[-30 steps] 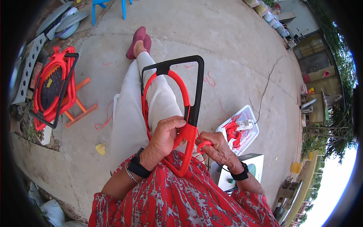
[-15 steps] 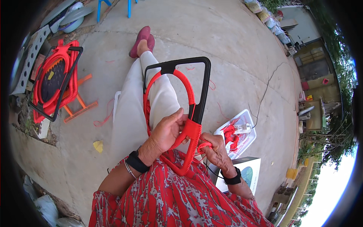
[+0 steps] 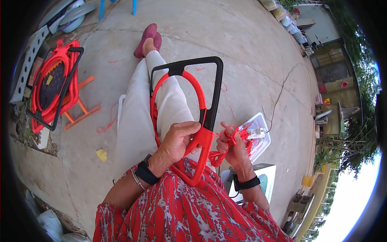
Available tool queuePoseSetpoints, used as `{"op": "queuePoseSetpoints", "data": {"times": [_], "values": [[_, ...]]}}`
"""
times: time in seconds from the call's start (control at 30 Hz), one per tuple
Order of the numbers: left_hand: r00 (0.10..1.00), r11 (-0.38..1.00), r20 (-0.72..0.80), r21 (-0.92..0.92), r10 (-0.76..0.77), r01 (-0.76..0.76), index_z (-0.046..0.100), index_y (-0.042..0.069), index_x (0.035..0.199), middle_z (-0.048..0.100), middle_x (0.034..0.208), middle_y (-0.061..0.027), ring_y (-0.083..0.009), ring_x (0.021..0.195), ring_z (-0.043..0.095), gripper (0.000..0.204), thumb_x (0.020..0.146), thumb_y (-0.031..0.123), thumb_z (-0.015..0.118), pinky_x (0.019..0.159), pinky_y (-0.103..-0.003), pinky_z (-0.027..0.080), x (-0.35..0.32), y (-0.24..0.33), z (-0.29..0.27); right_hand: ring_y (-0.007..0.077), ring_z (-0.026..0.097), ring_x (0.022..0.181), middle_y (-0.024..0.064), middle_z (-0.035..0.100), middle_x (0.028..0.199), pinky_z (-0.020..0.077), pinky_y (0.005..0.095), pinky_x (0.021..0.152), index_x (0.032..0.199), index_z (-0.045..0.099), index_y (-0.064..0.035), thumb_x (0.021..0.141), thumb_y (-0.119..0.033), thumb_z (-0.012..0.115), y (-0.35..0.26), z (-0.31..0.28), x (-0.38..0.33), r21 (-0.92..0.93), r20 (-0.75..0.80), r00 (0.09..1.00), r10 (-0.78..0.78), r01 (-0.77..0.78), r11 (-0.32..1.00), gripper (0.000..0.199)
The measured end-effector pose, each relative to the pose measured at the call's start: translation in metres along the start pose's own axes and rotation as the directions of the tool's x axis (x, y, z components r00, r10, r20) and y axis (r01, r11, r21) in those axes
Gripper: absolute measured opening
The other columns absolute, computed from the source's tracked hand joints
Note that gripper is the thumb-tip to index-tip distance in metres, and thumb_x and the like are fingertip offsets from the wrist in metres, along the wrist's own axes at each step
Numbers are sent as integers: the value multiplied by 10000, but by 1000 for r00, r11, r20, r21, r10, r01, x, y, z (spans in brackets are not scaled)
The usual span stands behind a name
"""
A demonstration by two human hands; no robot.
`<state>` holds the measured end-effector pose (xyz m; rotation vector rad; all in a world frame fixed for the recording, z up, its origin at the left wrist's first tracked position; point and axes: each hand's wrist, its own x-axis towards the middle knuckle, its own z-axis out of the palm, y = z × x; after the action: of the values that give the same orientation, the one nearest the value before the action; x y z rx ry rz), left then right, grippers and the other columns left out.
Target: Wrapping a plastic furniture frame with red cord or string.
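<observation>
Over my lap stands a black frame (image 3: 212, 102) with a rounded red ring, its lower part covered in red cord or cloth with a ridged edge. My left hand (image 3: 179, 141) is closed around the red-covered part, the thumb lying along its upper side. Just to the right, my right hand (image 3: 234, 147) has its fingers curled around red cord (image 3: 216, 158). Loops of this cord hang below the hand, and a strand crosses the fingers close to the frame. The fingertips of my left hand are partly hidden behind the frame.
A white bin (image 3: 262, 142) with red cord and a power strip stands beyond my right hand, a printed box (image 3: 265, 177) nearer. At the left, similar red and black frames (image 3: 56, 84) are stacked on an orange stand (image 3: 84, 117). Cord scraps lie on the concrete.
My right hand has lifted slightly and turned, its fingers now raised with cord across them, and more cord loops show beneath it. My left hand still holds the frame in nearly the same place.
</observation>
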<state>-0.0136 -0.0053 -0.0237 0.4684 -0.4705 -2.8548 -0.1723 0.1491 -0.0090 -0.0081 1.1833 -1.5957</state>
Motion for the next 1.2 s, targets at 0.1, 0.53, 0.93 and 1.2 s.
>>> {"op": "queuePoseSetpoints", "data": {"times": [0.1,0.53,0.93,1.2], "values": [[1000,999,31,40,0,-2,614,-3,927,648,807,-94,-168,612,560,285,938,273,543,481,-294,385,1,0,-4,125,460,622,21,490,793,386,262,512,1180,469,-86,969,-317,468,14,-12,22,113,-138,989,-54,70,991,313],[999,1000,37,5,26,-26,608,35,966,646,814,-62,-146,639,573,244,946,266,533,471,-278,393,0,-2,-5,181,566,1039,129,557,1158,454,307,903,1348,356,-21,843,-34,485,66,20,-24,-556,27,967,-254,226,800,521],[999,997,-44,-69,25,-28,609,52,989,664,844,-83,-175,647,591,270,954,293,491,485,-297,398,-3,-4,-3,104,572,917,24,626,985,459,236,816,1099,649,-30,798,39,670,29,3,-31,-685,-1,839,-544,396,612,309],[998,999,-30,4,52,-52,611,34,948,657,819,-70,-158,665,602,237,943,256,530,478,-290,398,-3,-1,-2,175,559,1062,39,618,1061,463,313,896,1149,612,-26,836,-58,674,-61,18,-20,-190,78,713,-697,697,692,321]]}}
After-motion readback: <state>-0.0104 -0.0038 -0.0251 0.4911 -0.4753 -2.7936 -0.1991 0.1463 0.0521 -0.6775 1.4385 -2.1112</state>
